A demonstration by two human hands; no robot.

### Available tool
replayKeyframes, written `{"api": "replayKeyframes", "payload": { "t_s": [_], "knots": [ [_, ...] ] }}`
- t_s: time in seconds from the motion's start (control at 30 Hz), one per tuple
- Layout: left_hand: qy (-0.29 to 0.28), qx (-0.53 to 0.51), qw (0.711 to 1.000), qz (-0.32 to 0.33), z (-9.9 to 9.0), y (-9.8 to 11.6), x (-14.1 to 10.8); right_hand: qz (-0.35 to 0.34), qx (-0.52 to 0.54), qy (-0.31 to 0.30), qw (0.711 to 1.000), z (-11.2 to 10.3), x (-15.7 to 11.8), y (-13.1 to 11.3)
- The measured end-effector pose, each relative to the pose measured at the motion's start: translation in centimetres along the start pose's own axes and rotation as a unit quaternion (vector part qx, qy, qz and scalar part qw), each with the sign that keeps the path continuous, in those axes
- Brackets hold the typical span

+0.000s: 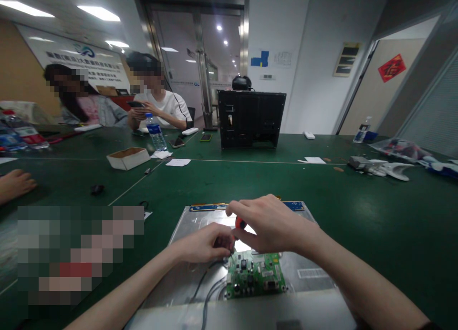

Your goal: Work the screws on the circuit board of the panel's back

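A flat metal display panel [304, 287] lies in front of me with a green circuit board [255, 275] on it. My right hand [272, 222] is closed round the red and black handle of a screwdriver [240, 222], held upright above the board's far left corner. Beside its lower end, my left hand [211, 242] has its fingers curled in a pinch close to that corner. What those fingertips hold is hidden. Dark cables [209, 292] run over the panel from the board's left side. A blue strip [207, 207] lines the panel's far edge.
A black monitor housing [252, 120] stands across the green table [368, 225]. Left of it are a water bottle [155, 133], an open white box [128, 158] and phones. Two people sit at the far left; another person's hand [16, 184] rests nearby. White parts [381, 168] lie right.
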State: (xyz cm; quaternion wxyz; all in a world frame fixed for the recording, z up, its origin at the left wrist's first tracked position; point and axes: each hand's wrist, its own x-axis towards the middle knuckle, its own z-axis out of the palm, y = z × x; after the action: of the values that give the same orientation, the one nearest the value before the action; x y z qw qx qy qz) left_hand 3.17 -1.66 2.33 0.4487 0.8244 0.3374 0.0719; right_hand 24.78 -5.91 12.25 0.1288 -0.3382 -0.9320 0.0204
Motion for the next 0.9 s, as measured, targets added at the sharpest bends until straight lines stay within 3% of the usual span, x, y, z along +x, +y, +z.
{"api": "replayKeyframes", "payload": {
  "t_s": [0.4,0.63,0.9],
  "knots": [
    [0.002,-0.010,1.000,0.015,0.11,-0.06,0.00,-0.027,0.015,-0.015,0.999,-0.49,-0.42,0.02],
    [0.000,-0.001,1.000,0.007,0.06,-0.04,-0.01,0.006,-0.001,-0.001,1.000,0.16,0.09,0.07],
    [-0.001,-0.020,1.000,0.010,0.14,0.02,0.06,-0.032,0.019,-0.001,0.999,-0.13,-0.32,0.31]
  ]
}}
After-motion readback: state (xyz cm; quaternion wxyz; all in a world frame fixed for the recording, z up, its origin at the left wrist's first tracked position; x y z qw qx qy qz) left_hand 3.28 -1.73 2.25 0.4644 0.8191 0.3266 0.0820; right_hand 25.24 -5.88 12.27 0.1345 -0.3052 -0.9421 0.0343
